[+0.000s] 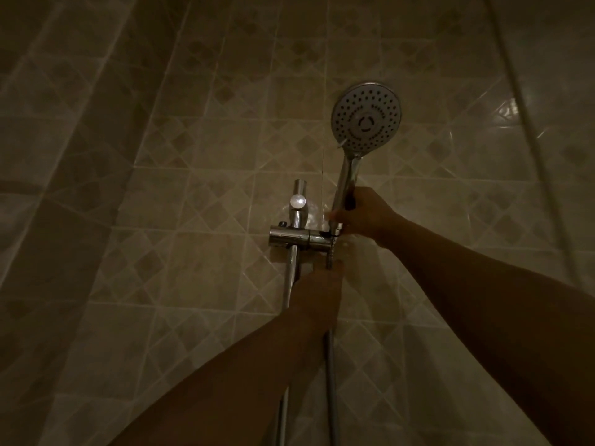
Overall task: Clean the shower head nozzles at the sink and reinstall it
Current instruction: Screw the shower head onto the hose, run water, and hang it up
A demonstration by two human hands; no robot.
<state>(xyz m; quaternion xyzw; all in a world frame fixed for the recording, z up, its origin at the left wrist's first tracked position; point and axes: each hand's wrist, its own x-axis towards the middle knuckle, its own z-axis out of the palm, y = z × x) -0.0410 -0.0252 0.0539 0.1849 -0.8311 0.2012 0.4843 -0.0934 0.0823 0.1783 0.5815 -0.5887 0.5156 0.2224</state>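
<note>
Dim tiled wall [193, 156] ahead; my right hand [363, 217] grips the shower head [365, 115] by its handle, left hand [318, 291] curled round the hose [330, 365].

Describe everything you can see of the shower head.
The shower head has a round grey face dotted with rings of dark nozzles, a chrome rim and a chrome handle. It stands upright before the tiled wall, face toward the camera. The right hand grips the handle low; its base meets the bracket, where the hose hangs down, held by the left hand.
</note>
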